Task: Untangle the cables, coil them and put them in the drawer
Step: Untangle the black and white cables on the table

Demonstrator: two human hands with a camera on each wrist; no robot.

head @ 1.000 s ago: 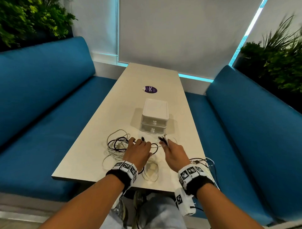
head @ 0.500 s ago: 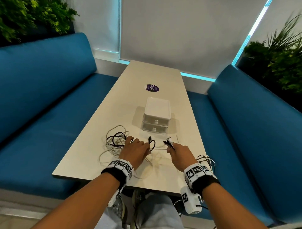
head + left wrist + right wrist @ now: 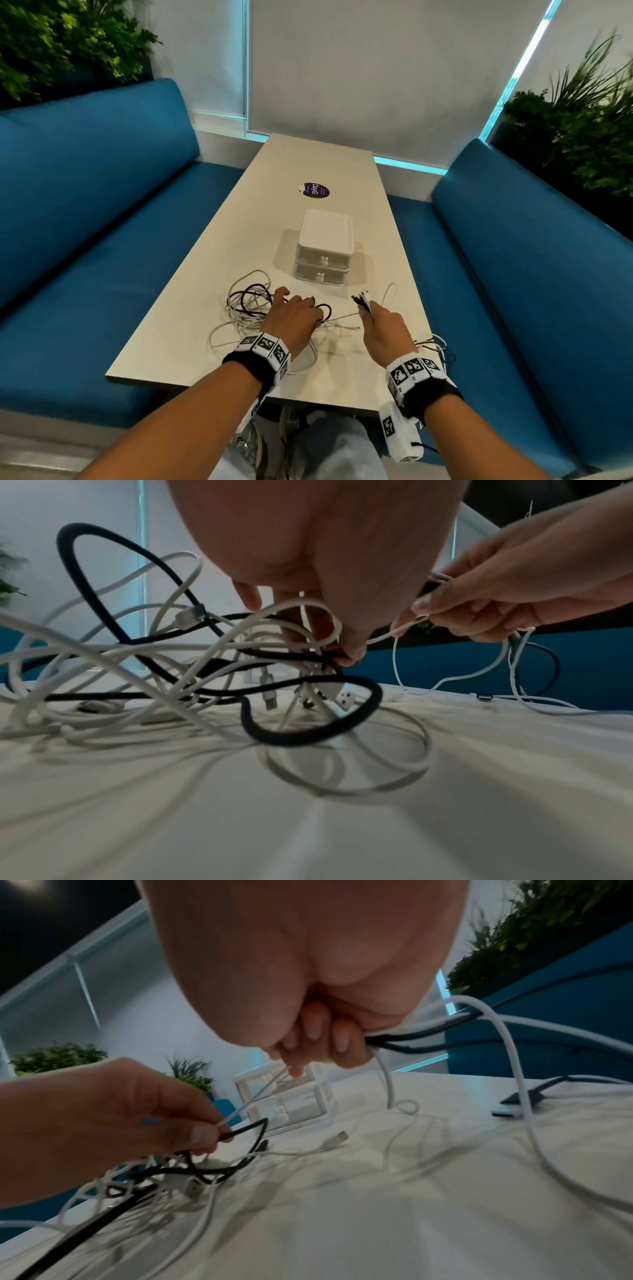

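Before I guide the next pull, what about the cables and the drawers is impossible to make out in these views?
- How many cables form the white and black cable tangle: overlapping loops hide this in every view.
- The left hand grip: head view shows only its back; its palm blocks the left wrist view.
- Contents of the small white two-drawer box: fronts shut, too small.
- Cable ends past the beige table edge, right: hidden.
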